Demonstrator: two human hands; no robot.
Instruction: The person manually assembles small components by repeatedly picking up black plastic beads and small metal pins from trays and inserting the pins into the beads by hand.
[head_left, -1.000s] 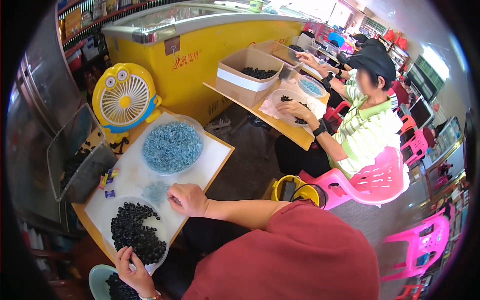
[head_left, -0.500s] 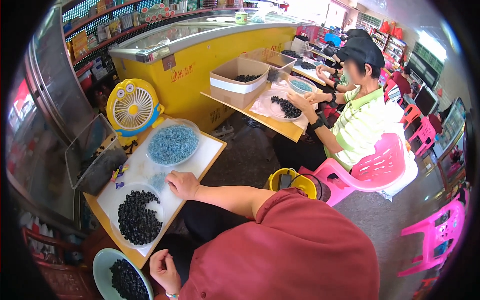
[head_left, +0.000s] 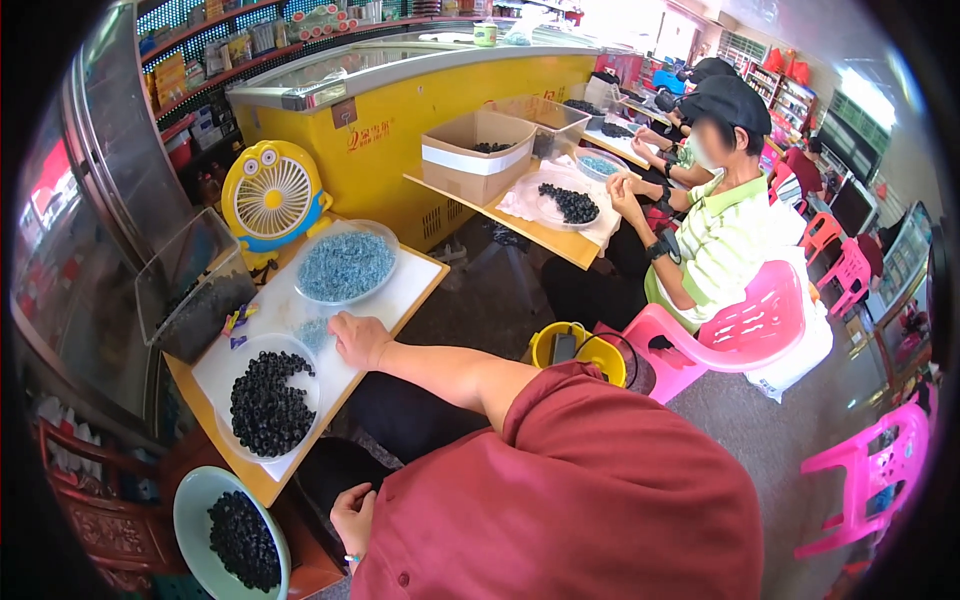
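My right hand (head_left: pixel 362 340) rests on the white board (head_left: pixel 270 320) beside a small pile of light blue pieces (head_left: pixel 313 335). Its fingers are curled and closed, and whatever they may pinch is hidden. My left hand (head_left: pixel 352 518), with a bracelet at the wrist, is held low by my lap. Its fingers are bent together; I cannot make out anything in them. A clear round tray of small black caps (head_left: pixel 272 405) lies nearest, with a bare notch at its right side. Behind it stands a round tray of blue pieces (head_left: pixel 346 265).
A green basin (head_left: pixel 195 520) of black caps stands below the table edge. A yellow fan (head_left: pixel 272 195) and a clear plastic bin (head_left: pixel 190 290) line the board's far side. A co-worker (head_left: pixel 725 240) sits at another table; a yellow bucket (head_left: pixel 600 365) stands between us.
My left hand has shifted down and right, away from the table edge. My right hand stays by the blue pile, moved slightly. The whole view has tilted a little.
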